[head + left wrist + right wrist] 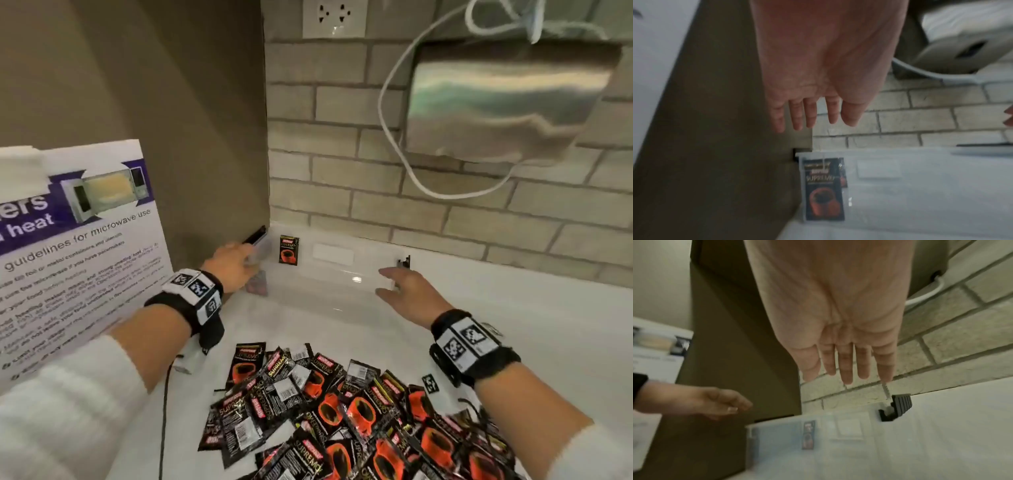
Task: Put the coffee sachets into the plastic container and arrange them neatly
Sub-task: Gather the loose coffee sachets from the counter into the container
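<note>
One sachet [288, 249] is seen standing in the container [342, 274]; the pile [342, 411] on the counter [513, 308] is left. Left hand [229, 263] and right hand [407, 287] are held relaxed, nothing grasped.

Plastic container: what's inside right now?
The plastic container holds one coffee sachet standing at its left end. The left hand covers that near corner; more there can't be ruled out.

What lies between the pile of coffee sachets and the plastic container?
In the head view only bare white countertop separates the pile of coffee sachets from the clear plastic container; no sachet lies on that stretch.
</note>
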